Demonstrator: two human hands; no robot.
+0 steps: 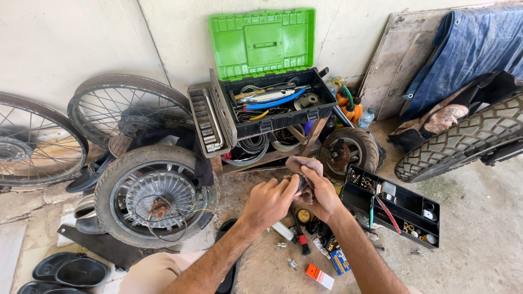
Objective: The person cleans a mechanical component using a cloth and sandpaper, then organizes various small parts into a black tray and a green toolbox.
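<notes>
Both hands, left hand (pixel 271 200) and right hand (pixel 321 196), closing fingers round brown rag (pixel 303 166); toolbox (pixel 272 103) and wheel (pixel 155 196) crowding around; item inside rag hiding.

concrete floor (pixel 479 239), wheel (pixel 155 198), black tray (pixel 392 207)

both forearms enter from the bottom edge and converge toward frame centre. left hand (pixel 269 200): fingers curled, knuckles up, thumb side pressed against the right hand. right hand (pixel 321 196): fingers flexed inward, wrist bent slightly (palm not visible). the two hands touch, closed together at one point. both forearms are bare, elbows out of view.
</notes>
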